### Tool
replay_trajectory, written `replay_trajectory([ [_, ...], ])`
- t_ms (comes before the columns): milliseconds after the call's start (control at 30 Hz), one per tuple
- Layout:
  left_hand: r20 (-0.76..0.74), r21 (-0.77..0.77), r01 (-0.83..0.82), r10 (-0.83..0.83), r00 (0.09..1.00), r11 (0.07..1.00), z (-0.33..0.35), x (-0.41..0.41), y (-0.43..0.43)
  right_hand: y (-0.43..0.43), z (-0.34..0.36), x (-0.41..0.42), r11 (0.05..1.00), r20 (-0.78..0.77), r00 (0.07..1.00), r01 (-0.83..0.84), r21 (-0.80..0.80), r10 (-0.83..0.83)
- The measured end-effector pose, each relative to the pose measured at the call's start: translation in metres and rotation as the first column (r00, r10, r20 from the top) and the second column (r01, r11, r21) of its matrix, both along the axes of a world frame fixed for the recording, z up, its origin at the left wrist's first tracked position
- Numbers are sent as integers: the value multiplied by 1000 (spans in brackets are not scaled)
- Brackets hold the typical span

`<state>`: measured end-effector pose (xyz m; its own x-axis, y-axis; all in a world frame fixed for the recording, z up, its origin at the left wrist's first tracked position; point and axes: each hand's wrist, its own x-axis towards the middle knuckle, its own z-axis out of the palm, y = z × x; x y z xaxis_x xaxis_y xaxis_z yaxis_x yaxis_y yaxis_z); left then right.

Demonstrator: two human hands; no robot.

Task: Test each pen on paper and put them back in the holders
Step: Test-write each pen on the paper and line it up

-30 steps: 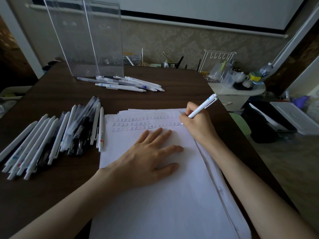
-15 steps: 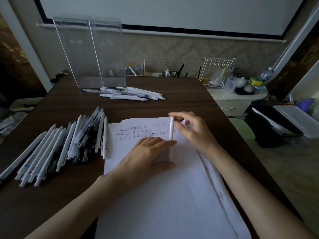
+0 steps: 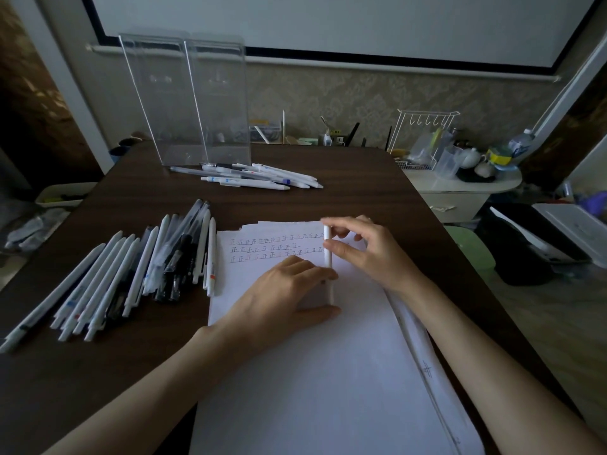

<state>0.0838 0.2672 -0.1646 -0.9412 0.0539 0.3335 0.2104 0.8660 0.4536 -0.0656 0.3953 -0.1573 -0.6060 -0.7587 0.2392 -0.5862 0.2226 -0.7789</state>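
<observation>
Here, over the paper (image 3: pixel 328 372) on the dark surface (image 3: pixel 345 198), the right hand (image 3: pixel 371 254) pinches a white pen (image 3: pixel 327 254) by its top in a closed grip and the left hand (image 3: pixel 285 297) clasps its lower end, with loose pens (image 3: pixel 131 274) lying left and clear holders (image 3: pixel 184 103) by the far wall (image 3: pixel 361 93).

Single head-worn wide-angle view, looking forward and down from the near edge of the dark table (image 3: pixel 328 198). The paper (image 3: pixel 328 389) lies close beneath the lens, with both forearms entering from the bottom corners. The clear holders (image 3: pixel 184 103) and patterned wall (image 3: pixel 361 93) stand farther back.
</observation>
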Motion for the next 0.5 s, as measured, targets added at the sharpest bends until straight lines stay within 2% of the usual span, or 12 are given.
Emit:
replay_trajectory([
  [133, -13, 39, -184, 185, 983, 982, 14, 8, -15, 1, 6, 1, 993, -1, 1000, -31, 111, 31],
  [233, -17, 6, -369, 369, 929, 929, 27, 21, -44, -3, 4, 0, 976, -242, 970, 12, 218, 41],
  [300, 37, -94, -480, 485, 874, 872, 31, 32, -66, -13, 6, 0, 979, -308, 951, 34, 201, 30],
  [367, 71, -172, -544, 562, 824, 821, 31, 41, -83, -32, 10, -2, 981, -272, 962, 18, 191, 36],
  [500, 93, -206, -599, 625, 775, 773, 22, 52, -96, -89, 11, -13, 981, -343, 939, 50, 189, 18],
])
